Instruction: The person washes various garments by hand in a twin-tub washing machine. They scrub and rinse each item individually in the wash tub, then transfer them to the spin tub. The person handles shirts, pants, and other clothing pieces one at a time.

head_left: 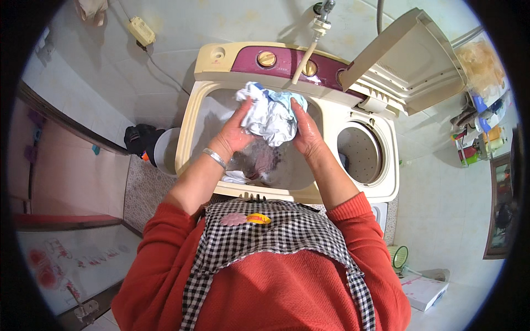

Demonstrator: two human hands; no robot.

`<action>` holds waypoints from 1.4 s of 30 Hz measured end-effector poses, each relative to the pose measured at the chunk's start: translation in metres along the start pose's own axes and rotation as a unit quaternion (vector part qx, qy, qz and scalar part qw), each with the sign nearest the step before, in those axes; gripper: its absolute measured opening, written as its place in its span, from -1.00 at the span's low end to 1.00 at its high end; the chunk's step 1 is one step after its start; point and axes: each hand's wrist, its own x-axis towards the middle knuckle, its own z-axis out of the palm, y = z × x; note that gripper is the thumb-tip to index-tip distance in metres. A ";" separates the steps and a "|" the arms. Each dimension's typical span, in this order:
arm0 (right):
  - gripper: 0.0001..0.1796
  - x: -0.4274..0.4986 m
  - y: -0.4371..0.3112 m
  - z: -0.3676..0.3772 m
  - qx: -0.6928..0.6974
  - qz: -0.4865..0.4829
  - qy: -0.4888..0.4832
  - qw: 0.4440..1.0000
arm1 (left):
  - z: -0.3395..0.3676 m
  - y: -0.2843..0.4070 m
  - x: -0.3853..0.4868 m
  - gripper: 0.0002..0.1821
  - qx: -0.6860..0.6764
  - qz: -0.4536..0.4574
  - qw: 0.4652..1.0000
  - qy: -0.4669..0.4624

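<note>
Between my two wet hands is a bunched wad of white and light-blue wet cloth (271,118), raised above the wash tub (207,124) of a twin-tub washing machine. My left hand (237,131) grips its left side, a silver bracelet on the wrist. On the right side of the wad, my right hand (305,130) presses with thumb up. Below, a reddish-purple cloth (265,161) lies in the water, and a white cloth (236,177) rests at the tub's near side. The lower fingers of both hands are partly hidden by the wad.
Right of the wash tub, the round spin tub (358,153) stands uncovered, its lid (414,62) raised behind. A water tap (325,16) feeds a pale hose (304,62) over the purple control panel (244,60). At left is a white bucket (167,151); at right, a wall shelf (476,151) holds bottles.
</note>
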 end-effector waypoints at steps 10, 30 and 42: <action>-0.53 0.032 0.017 -0.004 0.141 0.003 -0.001 0.990 | 0.047 -0.027 0.020 -0.53 0.402 0.229 0.878 0.122; -0.51 0.044 0.010 -0.030 -0.060 0.110 -0.019 0.992 | 0.037 -0.012 -0.013 -0.60 0.644 0.246 0.712 0.134; -0.30 0.017 0.008 -0.100 -0.384 0.114 -0.016 0.916 | 0.030 0.034 -0.044 -0.60 0.209 0.319 0.913 0.147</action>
